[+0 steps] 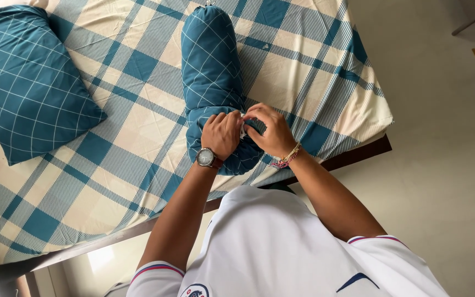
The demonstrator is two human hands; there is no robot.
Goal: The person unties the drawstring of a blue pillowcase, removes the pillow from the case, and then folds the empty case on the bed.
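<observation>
- Bolster pillow (211,71): a long, round cushion in a dark teal cover crossed by thin white diagonal lines. It lies lengthwise on the bed, its far end near the top of the head view and its near end close to the bed's near edge.
- The cover's near end is bunched and creased where both hands meet on it.
- Left hand (222,133): fingers curled shut, pinching the gathered fabric at the near end. A wristwatch (206,158) sits on that wrist.
- Right hand (269,129): fingers bent and closed on the same fabric, touching the left hand's fingertips. Thread bracelets (287,157) circle this wrist.
- A small pale bit shows between the fingertips; what it is cannot be told.
- Bed sheet (138,137): cream and teal plaid, under the bolster.
- Flat pillow (26,82): same teal pattern, far left, well apart from the bolster.
- Floor (446,154): pale, to the right of the bed.
</observation>
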